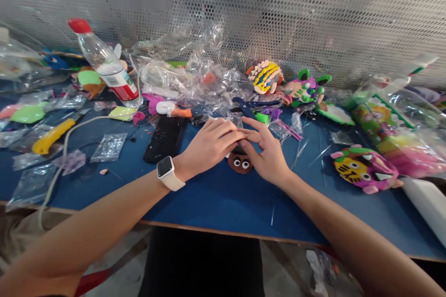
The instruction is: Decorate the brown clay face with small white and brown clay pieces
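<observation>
On blue table [216,204], both hands press brown clay face [240,163].

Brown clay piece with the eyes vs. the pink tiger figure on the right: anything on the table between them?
Head view: only the right hand beside the brown clay piece; onward to the pink tiger figure, bare blue table.

The red-and-white label on the plastic bottle [104,62] is too blurred to read.
</observation>
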Available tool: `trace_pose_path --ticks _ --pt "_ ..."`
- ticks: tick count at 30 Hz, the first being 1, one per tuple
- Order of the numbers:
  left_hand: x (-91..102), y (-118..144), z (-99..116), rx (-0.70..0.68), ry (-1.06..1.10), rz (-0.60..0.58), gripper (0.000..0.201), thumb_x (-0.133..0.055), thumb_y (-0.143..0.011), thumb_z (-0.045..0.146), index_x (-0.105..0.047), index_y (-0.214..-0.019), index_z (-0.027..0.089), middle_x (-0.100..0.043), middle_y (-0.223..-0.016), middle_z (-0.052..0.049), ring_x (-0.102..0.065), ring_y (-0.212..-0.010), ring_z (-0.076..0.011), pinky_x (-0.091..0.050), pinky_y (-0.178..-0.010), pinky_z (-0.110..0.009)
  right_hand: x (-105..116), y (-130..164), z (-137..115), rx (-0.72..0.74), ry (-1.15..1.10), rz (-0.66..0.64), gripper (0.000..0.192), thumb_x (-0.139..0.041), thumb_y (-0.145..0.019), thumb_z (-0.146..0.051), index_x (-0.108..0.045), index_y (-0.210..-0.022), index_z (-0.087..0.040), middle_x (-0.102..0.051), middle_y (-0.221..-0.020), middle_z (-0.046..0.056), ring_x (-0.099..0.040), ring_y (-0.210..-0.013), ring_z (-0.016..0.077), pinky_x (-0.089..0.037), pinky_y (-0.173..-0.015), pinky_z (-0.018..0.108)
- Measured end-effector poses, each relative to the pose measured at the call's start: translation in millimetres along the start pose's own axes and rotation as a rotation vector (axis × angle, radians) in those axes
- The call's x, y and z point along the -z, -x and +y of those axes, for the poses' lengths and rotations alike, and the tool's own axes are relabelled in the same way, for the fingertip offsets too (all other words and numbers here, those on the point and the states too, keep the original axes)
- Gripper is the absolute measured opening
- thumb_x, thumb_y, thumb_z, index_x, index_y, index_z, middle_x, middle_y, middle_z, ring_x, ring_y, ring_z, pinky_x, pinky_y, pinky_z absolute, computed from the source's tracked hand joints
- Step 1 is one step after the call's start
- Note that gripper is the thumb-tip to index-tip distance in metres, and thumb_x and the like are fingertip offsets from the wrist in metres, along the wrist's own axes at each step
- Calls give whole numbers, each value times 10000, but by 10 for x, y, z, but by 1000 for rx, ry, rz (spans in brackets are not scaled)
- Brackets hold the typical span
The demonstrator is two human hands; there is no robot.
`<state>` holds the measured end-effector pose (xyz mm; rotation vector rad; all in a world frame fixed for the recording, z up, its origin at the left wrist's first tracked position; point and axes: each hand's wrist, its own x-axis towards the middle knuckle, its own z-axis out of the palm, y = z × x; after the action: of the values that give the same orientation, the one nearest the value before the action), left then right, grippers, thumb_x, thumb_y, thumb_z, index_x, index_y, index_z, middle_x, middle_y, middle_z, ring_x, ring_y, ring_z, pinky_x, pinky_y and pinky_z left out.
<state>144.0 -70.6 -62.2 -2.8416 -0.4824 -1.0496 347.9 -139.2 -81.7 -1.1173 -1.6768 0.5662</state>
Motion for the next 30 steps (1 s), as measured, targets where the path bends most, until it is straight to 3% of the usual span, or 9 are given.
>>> trace_pose_path --ticks 3,7,14,22,26,30 --pt "-67 34 -16 15 33 32 169 -550 -1121 287 -694 -1140 201 -719 -1029 -53 -636 -955 -201 -486 -862 -350 -7 -13 50 -40 -67 -2 486 -696 -1021 -300 -590 -1494 -285 -821 -1205 68 -753 -1264 282 -606 -1127 509" --pt "-86 67 -73 24 73 86 174 -594 -1104 315 -715 -1073 195 -738 -992 -43 -649 -934 -191 -488 -848 -345 -5 -46 118 -103 -166 72 357 -818 -920 -328 -717 -1257 -271 -838 -1016 30 -815 -1039 257 -662 -1007 482" --pt "-54 58 -27 74 241 173 162 -695 -1051 283 -757 -1177 202 -814 -1042 -41 -706 -977 -189 -552 -906 -361 7 -78 137 -158 -297 195 186 -914 -826 -364 -802 -940 -269 -822 -899 7 -793 -845 189 -675 -825 360" --pt "-34 68 -9 101 318 235 118 -734 -1025 320 -776 -1084 227 -801 -992 -37 -726 -942 -170 -588 -898 -344 -14 -59 131 -327 -518 62 248 -966 -754 -471 -846 -830 -268 -832 -829 17 -770 -734 181 -657 -739 344" --pt "-32 83 -22 114 311 180 155 -702 -1043 353 -760 -1076 213 -761 -976 -48 -712 -940 -177 -596 -862 -333 -25 -35 95 -371 -529 13 309 -989 -710 -488 -828 -841 -259 -830 -828 22 -780 -727 204 -672 -724 377" --pt "-64 89 -9 80 245 108 196 -649 -1075 354 -732 -997 194 -724 -932 -44 -686 -893 -172 -570 -824 -320 -51 -16 56 -360 -518 -5 308 -977 -747 -428 -737 -791 -240 -807 -796 14 -770 -700 187 -649 -653 327"
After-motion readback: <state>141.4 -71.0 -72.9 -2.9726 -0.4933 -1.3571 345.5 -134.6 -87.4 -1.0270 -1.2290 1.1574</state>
